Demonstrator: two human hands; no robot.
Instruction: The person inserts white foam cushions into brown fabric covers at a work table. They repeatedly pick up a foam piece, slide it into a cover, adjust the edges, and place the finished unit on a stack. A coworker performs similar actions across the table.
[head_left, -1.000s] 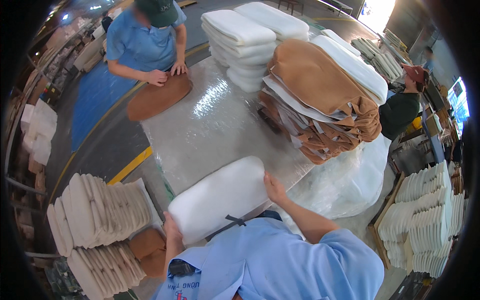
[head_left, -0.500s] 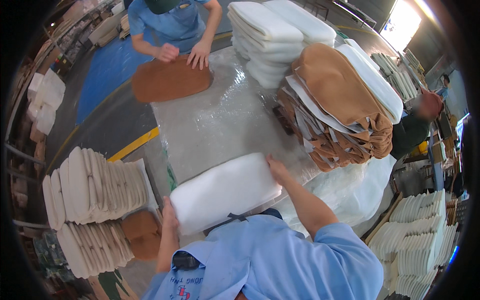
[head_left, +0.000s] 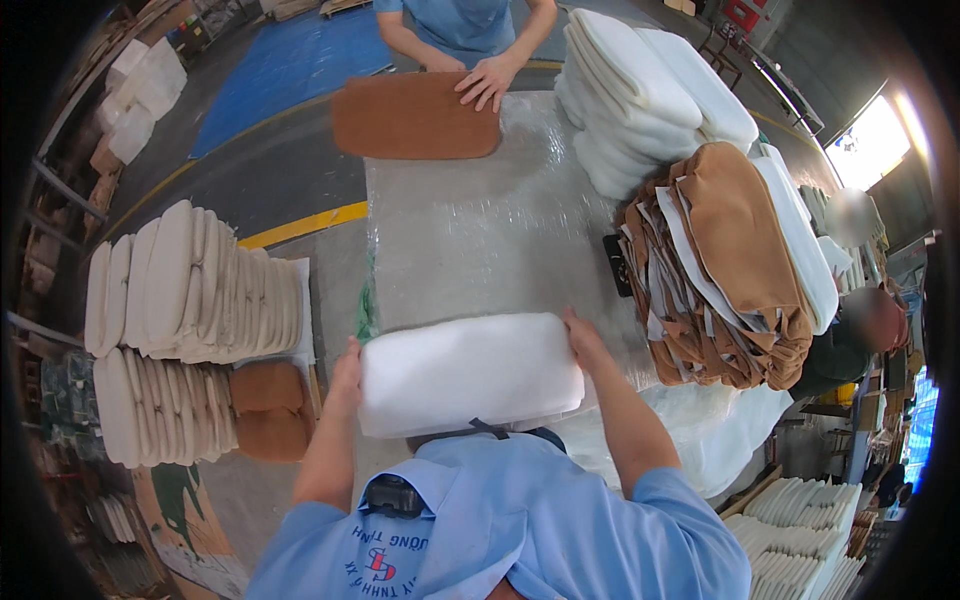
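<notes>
Lettering clear enough to read stood on the wearer's pale blue shirt. Dark blue capitals bent around a small red and blue emblem on the chest, to the left of the shirt's front opening. One arc lay on the collar side of the emblem, just below a black device; another lay nearer the frame's lower edge, and folds broke up part of the ring. At lower left, a board carried a dark green print, whether letters or a picture could not be told. Pale marks on a black item by the worktop's brown stack were too small to read.
</notes>
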